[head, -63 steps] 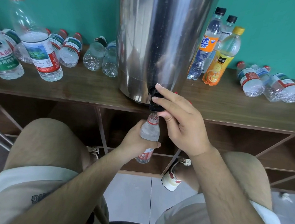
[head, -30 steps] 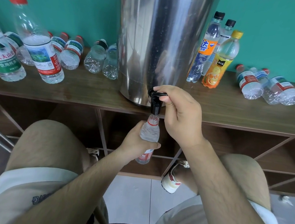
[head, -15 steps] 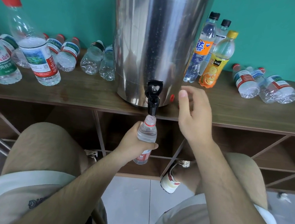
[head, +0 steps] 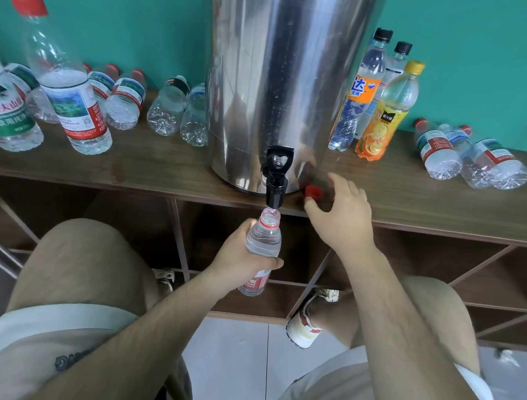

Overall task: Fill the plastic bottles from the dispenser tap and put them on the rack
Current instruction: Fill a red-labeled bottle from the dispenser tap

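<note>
Bottle [head: 264,237] upright, mouth up beneath tap [head: 276,182]

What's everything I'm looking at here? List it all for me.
steel dispenser: one, silver, middle of the rack top
tap: one, black, at the dispenser's foot
small bottle: one, clear, red label, under the tap
cap: one, red, rack top, right of the tap
drink bottles: three, orange and clear, upright right of the dispenser
large bottles: two, clear, upright far left
lying bottles: three far right, about five left, clear
rack: one, brown wood
left hand: one, grips the small bottle
right hand: one, beside the cap
</note>
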A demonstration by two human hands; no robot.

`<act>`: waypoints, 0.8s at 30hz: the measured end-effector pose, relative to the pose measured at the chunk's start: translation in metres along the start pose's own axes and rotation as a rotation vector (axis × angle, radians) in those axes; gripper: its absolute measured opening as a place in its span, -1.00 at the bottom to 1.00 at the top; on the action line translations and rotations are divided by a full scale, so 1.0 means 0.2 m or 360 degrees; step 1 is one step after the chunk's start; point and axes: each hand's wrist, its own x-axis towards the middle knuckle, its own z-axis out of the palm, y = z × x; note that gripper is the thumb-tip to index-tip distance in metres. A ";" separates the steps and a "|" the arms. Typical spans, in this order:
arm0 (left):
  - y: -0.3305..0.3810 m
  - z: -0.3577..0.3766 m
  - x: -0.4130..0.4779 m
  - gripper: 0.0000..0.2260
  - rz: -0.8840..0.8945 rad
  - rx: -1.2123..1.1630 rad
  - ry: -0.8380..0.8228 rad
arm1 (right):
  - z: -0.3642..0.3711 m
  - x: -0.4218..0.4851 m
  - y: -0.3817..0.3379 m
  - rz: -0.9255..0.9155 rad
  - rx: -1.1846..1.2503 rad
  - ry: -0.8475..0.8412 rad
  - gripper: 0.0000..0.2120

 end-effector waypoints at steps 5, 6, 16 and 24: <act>0.00 -0.01 -0.01 -0.46 -0.0006 -0.0025 0.0005 | 0.02 0.02 -0.02 -0.0126 0.0127 0.0038 -0.62; 0.00 -0.01 -0.01 -0.46 -0.0009 -0.0018 0.0006 | 0.01 0.01 -0.01 -0.0119 0.0208 0.0055 -0.64; -0.01 0.02 -0.07 -0.39 0.0049 0.0109 -0.0067 | -0.17 -0.21 -0.10 -0.0519 0.0438 -0.0614 -0.66; -0.05 0.05 -0.15 -0.44 0.0176 0.0168 -0.0172 | -0.30 -0.31 -0.15 -0.0853 0.0077 -0.0730 -0.69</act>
